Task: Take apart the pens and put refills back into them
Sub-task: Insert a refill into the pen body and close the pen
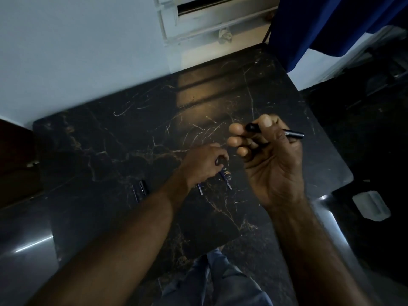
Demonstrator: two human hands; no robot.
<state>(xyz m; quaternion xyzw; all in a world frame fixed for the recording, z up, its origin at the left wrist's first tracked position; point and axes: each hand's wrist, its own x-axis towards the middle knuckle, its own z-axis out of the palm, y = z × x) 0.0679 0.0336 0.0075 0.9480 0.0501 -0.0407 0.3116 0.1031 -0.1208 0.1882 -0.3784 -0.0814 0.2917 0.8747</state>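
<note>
My right hand (268,155) is raised above the black marble table (110,133), shut on a black pen (293,134) that pokes out to the right past the thumb. Lower and to the left, my left hand (204,163) rests on the table with its fingers curled around a small dark pen part; what exactly it grips is hard to tell. Two thin blue refills (227,183) lie on the table just below that hand. More dark pen pieces (141,188) lie left of my left forearm.
A pale wall and a white window frame (198,21) stand behind the table. A blue curtain (320,25) hangs at the upper right. A clear plastic box (371,205) sits on the dark floor at the right.
</note>
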